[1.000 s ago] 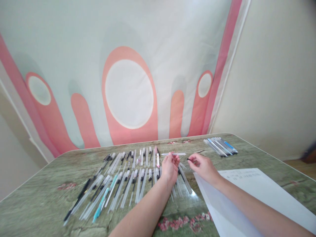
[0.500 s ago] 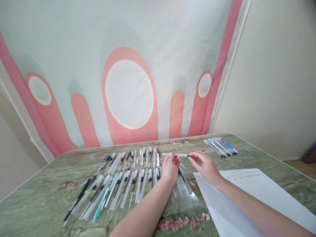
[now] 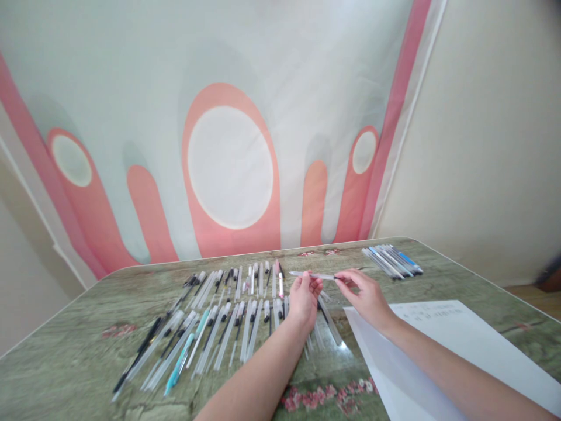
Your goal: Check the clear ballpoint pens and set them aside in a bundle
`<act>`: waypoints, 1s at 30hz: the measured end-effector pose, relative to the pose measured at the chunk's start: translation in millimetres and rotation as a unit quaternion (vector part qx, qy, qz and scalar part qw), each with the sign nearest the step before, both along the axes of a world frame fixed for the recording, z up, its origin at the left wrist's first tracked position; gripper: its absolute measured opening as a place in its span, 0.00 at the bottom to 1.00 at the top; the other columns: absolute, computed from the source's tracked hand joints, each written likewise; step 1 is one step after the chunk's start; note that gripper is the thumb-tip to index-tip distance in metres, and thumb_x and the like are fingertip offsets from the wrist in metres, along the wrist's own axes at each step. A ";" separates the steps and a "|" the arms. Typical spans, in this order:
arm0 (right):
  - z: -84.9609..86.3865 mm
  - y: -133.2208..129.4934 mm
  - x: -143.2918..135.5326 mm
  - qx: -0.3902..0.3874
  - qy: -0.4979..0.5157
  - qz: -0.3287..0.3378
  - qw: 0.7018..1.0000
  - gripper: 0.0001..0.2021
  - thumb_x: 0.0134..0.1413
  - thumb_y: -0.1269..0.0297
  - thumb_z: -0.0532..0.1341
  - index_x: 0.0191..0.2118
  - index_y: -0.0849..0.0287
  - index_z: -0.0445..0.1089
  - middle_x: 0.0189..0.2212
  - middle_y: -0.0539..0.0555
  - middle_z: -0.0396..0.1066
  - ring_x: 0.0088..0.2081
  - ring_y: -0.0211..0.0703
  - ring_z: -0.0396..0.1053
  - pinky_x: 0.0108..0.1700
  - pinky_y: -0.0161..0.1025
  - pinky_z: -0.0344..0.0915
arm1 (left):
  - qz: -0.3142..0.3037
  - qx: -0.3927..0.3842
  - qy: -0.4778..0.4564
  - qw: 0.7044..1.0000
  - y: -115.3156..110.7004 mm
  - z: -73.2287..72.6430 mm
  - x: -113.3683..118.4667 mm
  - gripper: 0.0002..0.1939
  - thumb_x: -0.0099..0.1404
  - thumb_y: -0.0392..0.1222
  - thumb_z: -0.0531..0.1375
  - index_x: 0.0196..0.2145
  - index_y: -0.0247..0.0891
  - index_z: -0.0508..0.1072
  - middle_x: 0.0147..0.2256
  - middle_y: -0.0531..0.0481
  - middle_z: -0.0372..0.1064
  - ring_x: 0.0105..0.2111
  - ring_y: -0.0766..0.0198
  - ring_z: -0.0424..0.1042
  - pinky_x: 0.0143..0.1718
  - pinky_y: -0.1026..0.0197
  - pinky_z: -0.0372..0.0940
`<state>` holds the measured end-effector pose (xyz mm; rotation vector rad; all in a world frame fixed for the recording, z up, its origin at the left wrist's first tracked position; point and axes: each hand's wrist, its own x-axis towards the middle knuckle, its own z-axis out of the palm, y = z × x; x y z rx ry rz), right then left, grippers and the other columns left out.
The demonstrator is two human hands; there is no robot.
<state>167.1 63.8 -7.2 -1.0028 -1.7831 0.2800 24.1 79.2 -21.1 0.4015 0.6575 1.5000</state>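
Note:
Above the table, a clear-barrelled pen (image 3: 325,276) lies nearly level between my two hands. My left hand (image 3: 304,298) pinches it near the tip end, palm partly turned up. At the dark end on the right, my right hand (image 3: 359,292) grips it between thumb and fingers. To the left and below are rows of pen parts: translucent barrels (image 3: 225,345), caps and thin refills. A teal pen (image 3: 179,365) and a pink-and-white pen (image 3: 281,285) lie among them. My left hand and forearm hide some of the pieces.
At the back right lies a bundle of pens (image 3: 391,261), some with blue. White paper (image 3: 433,345) with faint writing sits under my right forearm. The table (image 3: 65,333) has a wood-and-flower pattern. A patterned cloth (image 3: 236,242) hangs behind it.
The pen has tilted very slightly, its right end a little lower. Both hands keep their hold in nearly the same place.

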 end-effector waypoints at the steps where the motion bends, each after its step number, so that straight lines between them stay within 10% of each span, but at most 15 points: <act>1: 0.0 0.1 0.1 0.001 -0.001 -0.001 1.000 0.06 0.53 0.65 0.55 0.36 0.57 0.68 0.32 0.54 0.68 0.32 0.41 0.68 0.35 0.38 0.67 | 0.001 0.000 0.000 1.000 -0.1 0.5 0.1 0.04 0.61 0.36 0.55 0.31 0.33 0.65 0.25 0.49 0.66 0.25 0.71 0.68 0.29 0.68 0.65; 30: -1.3 -1.4 5.3 0.026 -0.090 -0.035 0.995 0.09 0.57 0.61 0.52 0.35 0.57 0.67 0.31 0.54 0.68 0.33 0.42 0.67 0.37 0.38 0.62 | -0.006 0.028 0.016 0.999 -1.1 1.2 1.2 0.07 0.59 0.39 0.57 0.30 0.33 0.65 0.27 0.49 0.67 0.25 0.71 0.67 0.31 0.67 0.64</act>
